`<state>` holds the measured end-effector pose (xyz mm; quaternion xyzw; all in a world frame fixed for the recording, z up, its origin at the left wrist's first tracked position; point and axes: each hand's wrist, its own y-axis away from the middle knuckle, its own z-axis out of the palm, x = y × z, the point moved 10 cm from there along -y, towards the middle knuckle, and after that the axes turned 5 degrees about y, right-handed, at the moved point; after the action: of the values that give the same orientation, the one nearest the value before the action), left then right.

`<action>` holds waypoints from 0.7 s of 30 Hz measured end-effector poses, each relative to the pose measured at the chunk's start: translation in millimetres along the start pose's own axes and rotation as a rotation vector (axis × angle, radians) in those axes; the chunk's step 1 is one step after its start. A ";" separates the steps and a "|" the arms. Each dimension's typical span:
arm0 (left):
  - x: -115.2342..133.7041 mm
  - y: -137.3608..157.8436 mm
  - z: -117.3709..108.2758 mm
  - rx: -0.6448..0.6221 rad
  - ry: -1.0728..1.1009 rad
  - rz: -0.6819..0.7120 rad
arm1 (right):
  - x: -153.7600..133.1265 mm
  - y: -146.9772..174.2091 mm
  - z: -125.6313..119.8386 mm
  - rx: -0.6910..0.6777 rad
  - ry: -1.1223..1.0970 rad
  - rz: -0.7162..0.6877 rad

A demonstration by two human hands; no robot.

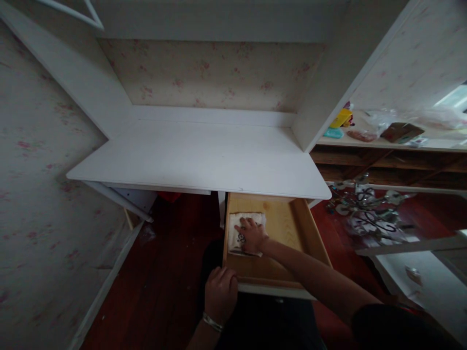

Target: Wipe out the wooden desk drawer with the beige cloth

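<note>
A pale folded cloth (235, 245) with dark printing lies flat in the left part of a pulled-out wooden drawer (284, 223). On top of it rests my right hand (251, 236), palm down, fingers spread against the fabric. The right forearm crosses over the drawer's front edge. At the drawer's front left corner, my left hand (221, 291) is closed over the rim, its fingertips hidden from me. A bracelet circles the left wrist. The drawer sits under the right end of a white desk (204, 150).
White side panels rise from the desk. To the right, a long low shelf unit (365, 158) carries plastic bags, a brown box (401, 131) and a yellow item (342, 118). A chandelier (372, 206) stands on the dark red floor (160, 287). Flowered wallpaper (40, 170) covers the left wall.
</note>
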<state>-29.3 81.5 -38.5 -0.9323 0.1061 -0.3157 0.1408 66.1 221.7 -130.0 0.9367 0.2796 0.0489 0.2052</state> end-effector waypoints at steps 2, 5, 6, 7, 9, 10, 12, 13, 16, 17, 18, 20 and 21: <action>-0.5 0.3 0.7 -0.009 -0.003 -0.003 | 15.0 -18.9 -5.4 -0.036 -0.014 0.042; -1.9 1.4 0.9 -0.016 -0.008 -0.021 | 33.7 -41.5 -10.4 -0.066 -0.032 0.099; -2.6 1.7 1.5 -0.024 -0.004 -0.032 | 38.4 -46.4 -10.5 -0.073 -0.038 0.113; -3.3 1.9 2.2 -0.036 0.003 -0.044 | 42.5 -49.6 -9.6 -0.082 -0.044 0.122; -3.7 1.9 4.1 -0.063 0.023 -0.060 | 50.5 -51.3 -6.1 -0.100 -0.057 0.131; -3.6 1.7 4.6 -0.072 0.031 -0.062 | 55.6 -50.0 -4.4 -0.102 -0.062 0.133; -3.2 1.0 5.5 -0.086 0.038 -0.063 | 70.4 -43.2 -1.0 -0.100 -0.067 0.146; -3.4 0.7 5.7 -0.088 0.036 -0.065 | 80.5 -38.2 1.2 -0.101 -0.066 0.157; -4.3 -0.1 6.1 -0.090 0.030 -0.072 | 119.4 -18.9 11.0 -0.116 -0.044 0.205; -4.3 -0.3 6.5 -0.094 0.030 -0.072 | 133.5 -11.8 15.2 -0.124 -0.032 0.223; -4.1 -0.5 7.0 -0.098 0.028 -0.071 | 146.9 -4.7 19.3 -0.130 -0.023 0.238; -2.8 -1.0 7.7 -0.108 0.022 -0.063 | 169.1 9.5 27.6 -0.139 -0.013 0.255; -2.1 -1.3 7.7 -0.110 0.019 -0.058 | 176.8 16.5 31.5 -0.140 -0.012 0.252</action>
<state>-26.0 84.9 -45.1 -0.9383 0.0976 -0.3221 0.0793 229.2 294.0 -156.0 0.9480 0.1545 0.0881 0.2640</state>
